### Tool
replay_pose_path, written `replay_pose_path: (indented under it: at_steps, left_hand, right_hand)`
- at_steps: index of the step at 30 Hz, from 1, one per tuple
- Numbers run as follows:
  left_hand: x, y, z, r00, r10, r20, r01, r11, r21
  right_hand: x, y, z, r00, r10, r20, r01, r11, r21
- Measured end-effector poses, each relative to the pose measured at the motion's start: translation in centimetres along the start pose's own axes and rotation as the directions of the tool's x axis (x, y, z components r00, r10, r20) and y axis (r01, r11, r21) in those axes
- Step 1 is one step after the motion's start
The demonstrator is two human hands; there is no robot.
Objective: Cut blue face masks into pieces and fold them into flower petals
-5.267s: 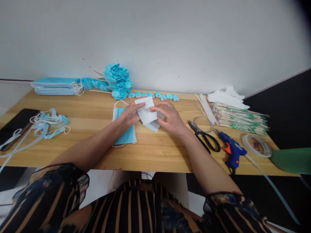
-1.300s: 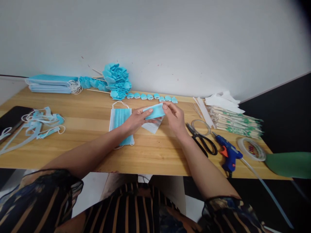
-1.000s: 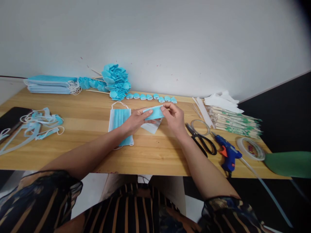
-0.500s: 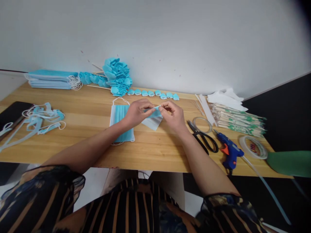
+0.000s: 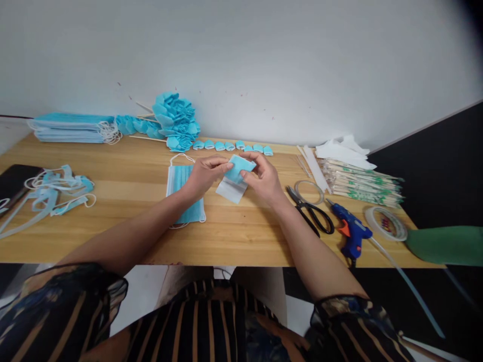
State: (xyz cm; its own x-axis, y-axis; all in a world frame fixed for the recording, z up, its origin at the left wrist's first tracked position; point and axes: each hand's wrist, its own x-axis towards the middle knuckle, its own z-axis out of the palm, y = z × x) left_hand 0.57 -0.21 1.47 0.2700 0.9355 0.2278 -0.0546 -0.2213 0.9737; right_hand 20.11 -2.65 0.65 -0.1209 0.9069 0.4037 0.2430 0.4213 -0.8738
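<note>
My left hand (image 5: 204, 173) and my right hand (image 5: 263, 178) meet above the middle of the wooden table (image 5: 124, 221), both pinching a small folded blue mask piece (image 5: 237, 168). Under them lies a pale cut piece (image 5: 228, 191) flat on the wood. A whole blue face mask (image 5: 181, 193) lies just left, partly under my left wrist. A row of small rolled blue petals (image 5: 232, 146) runs along the back of the table, beside a blue flower on sticks (image 5: 174, 120).
A stack of masks (image 5: 68, 128) is at the back left, cut ear loops (image 5: 53, 188) and a dark phone (image 5: 15, 178) at the left edge. Right of my hands: black scissors (image 5: 311, 213), tape rolls (image 5: 385, 223), a blue glue gun (image 5: 350, 232), wrapped chopsticks (image 5: 362, 182), white scraps (image 5: 341, 150), green sheet (image 5: 445, 245).
The white layer held five seconds ago is gone from my hands; I took up the blue piece, folded it narrower, and now hold it as a small folded packet between both hands.
</note>
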Motion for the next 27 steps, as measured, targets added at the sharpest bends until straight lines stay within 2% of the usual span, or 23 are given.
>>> replay_pose_path:
  at_steps: [5, 11, 15, 18, 22, 24, 27]
  left_hand:
    - [0.3, 0.0, -0.3, 0.992, -0.083, -0.095, 0.081, 0.996, -0.026]
    - [0.4, 0.0, -0.1, 0.993, -0.099, -0.07, 0.091, 0.99, -0.11]
    - [0.3, -0.4, 0.0, 0.989, -0.138, -0.06, 0.124, 0.973, -0.194]
    - [0.3, -0.7, 0.1, 0.988, -0.148, -0.046, 0.133, 0.963, -0.234]
    - [0.1, -1.0, 0.3, 0.989, -0.14, -0.035, 0.128, 0.963, -0.239]
    - [-0.1, -1.0, 0.4, 0.99, -0.137, -0.021, 0.128, 0.965, -0.227]
    - [0.0, -1.0, 0.4, 0.991, -0.135, -0.015, 0.128, 0.966, -0.225]
  right_hand:
    - [0.3, 0.2, -0.2, 0.999, 0.001, -0.033, 0.0, 1.0, 0.019]
    - [0.4, 0.0, -0.2, 0.997, 0.036, -0.07, -0.037, 0.999, -0.006]
    - [0.4, 0.1, -0.2, 0.992, 0.09, -0.09, -0.086, 0.995, 0.045]
    - [0.5, 0.2, -0.3, 0.984, 0.163, -0.07, -0.153, 0.978, 0.14]
    - [0.5, 0.2, -0.1, 0.965, 0.262, 0.019, -0.259, 0.937, 0.235]
    - [0.4, 0.1, 0.1, 0.954, 0.296, 0.055, -0.3, 0.92, 0.253]
    - [0.4, 0.3, 0.2, 0.95, 0.31, 0.034, -0.31, 0.922, 0.232]
